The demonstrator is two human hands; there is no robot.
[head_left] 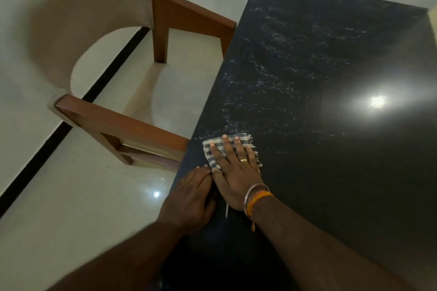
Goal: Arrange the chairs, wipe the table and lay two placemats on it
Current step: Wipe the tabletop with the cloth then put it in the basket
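A black stone table (319, 66) with white speckles fills the right half of the view. Near its left edge lies a folded blue-and-white checked cloth (214, 144). My right hand (236, 170) presses flat on the cloth with straight fingers; it wears a ring and wrist bands. My left hand (189, 198) rests on the table's left edge just beside the right one, its fingertips touching the cloth's near corner. A wooden chair (118, 123) with a curved beige back and a pale seat stands at the table's left side, arms reaching the table edge.
Glossy pale floor tiles (71, 208) with a black strip (40, 160) spread to the left of the table. A bright lamp reflection (377, 101) glares on the right part of the tabletop. A white wall runs behind.
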